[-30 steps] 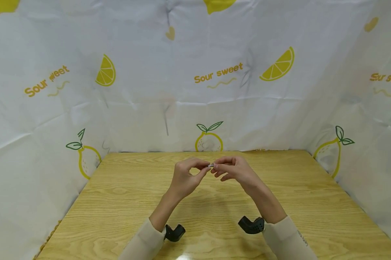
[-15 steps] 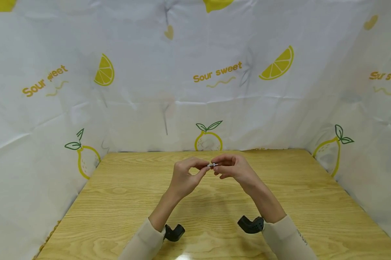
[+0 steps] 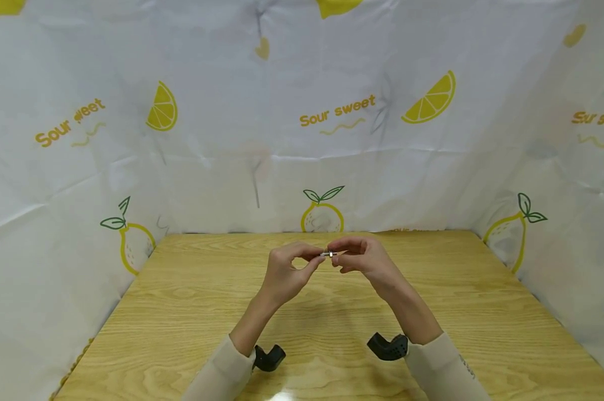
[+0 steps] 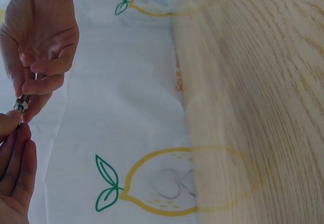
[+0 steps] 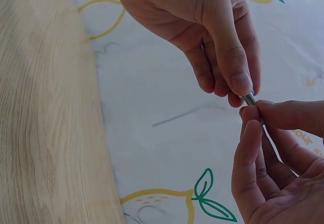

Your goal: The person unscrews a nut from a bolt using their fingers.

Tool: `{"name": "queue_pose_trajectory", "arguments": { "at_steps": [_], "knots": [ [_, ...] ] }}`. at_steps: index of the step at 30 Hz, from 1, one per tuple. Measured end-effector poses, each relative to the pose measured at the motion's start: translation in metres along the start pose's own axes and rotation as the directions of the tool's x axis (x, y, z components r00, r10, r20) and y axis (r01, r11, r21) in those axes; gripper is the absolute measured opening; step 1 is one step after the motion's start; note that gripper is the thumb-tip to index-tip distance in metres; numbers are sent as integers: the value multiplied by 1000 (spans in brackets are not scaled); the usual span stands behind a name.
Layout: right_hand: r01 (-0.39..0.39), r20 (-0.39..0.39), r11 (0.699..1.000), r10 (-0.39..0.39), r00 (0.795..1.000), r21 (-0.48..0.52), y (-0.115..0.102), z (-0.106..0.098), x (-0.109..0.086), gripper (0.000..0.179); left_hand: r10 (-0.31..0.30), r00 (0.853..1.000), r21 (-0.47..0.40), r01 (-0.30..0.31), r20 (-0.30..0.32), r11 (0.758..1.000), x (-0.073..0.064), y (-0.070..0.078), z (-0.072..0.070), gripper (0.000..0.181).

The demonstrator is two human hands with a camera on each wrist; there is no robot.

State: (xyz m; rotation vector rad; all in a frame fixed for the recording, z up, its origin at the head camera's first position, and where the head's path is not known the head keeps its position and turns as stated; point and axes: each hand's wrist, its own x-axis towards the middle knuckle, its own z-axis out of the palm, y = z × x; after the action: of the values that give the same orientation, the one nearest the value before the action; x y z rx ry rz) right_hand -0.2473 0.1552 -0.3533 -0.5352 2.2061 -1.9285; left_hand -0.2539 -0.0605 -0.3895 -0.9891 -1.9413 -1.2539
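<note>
Both hands meet above the far middle of the table around a small silver bolt [image 5: 250, 99] with a wider nut-like piece [image 3: 331, 254] on it. My left hand [image 3: 289, 275] pinches one end of the bolt between thumb and index finger. Opposite it, the thumb and index finger of my right hand [image 3: 364, 259] are at the nut, the other fingers loosely bent below. Threads show between the fingertips in the right wrist view. In the left wrist view the nut [image 4: 21, 104] glints between the hands. Fingers hide the bolt's left end.
A wooden table [image 3: 212, 312] lies beneath the hands. White cloth [image 3: 222, 133] printed with lemons hangs behind it and on both sides. Black wrist mounts [image 3: 269, 359] stick out from the cream sleeves [image 3: 224, 373].
The right thumb and index finger have shifted and spread slightly at the bolt's right end, showing more of the nut. The left hand has stayed nearly still.
</note>
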Motion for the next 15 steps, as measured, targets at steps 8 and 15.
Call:
{"name": "queue_pose_trajectory", "arguments": {
  "at_steps": [8, 15],
  "knots": [
    [68, 7, 997, -68, 998, 26, 1, -4, -1, 33, -2, 1000, -1, 2, 2, 1000, 0, -1, 2, 7],
    [27, 41, 1000, -27, 999, -7, 1, -6, 0, 38, 13, 1000, -3, -13, -2, 1000, 0, -2, 2, 8]
  ]
}}
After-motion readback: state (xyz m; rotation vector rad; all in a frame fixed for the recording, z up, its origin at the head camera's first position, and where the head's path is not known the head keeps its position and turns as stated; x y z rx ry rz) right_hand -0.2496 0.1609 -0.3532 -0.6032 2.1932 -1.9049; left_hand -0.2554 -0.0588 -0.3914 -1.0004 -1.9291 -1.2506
